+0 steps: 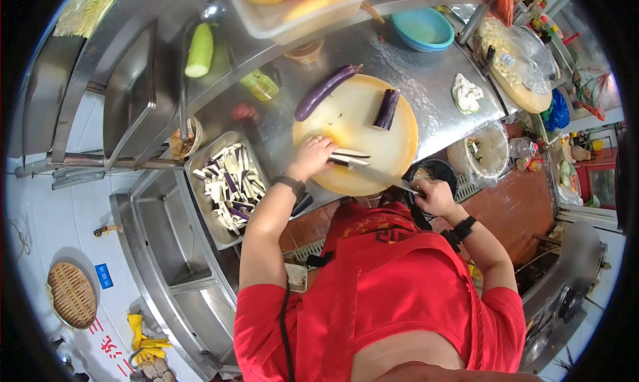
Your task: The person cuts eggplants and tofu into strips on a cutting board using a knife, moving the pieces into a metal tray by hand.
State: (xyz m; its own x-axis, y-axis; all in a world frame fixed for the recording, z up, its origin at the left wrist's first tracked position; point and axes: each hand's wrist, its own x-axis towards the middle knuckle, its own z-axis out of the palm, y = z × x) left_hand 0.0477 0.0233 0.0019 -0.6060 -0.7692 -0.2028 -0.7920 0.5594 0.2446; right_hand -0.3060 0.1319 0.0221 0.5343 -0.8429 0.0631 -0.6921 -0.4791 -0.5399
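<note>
On the round cutting board (398,142), my left hand (314,157) has its fingers bent over cut eggplant pieces (351,157) near the board's left side. A knife (376,175) is gripped by its handle in my right hand (434,197) at the board's lower right edge, its blade lying beside the pieces. A whole purple eggplant (326,93) rests across the upper left rim, and a shorter eggplant section (386,109) lies on the upper right. Left of the board, a metal tray (192,182) holds many eggplant strips (229,185).
Behind the board stand a blue bowl (423,29) and a plastic container (256,23). A white cloth or bag (467,93) lies to the right, near a lined bucket (492,149). A black bin (444,172) is beside my right hand. Sinks (166,229) are at left.
</note>
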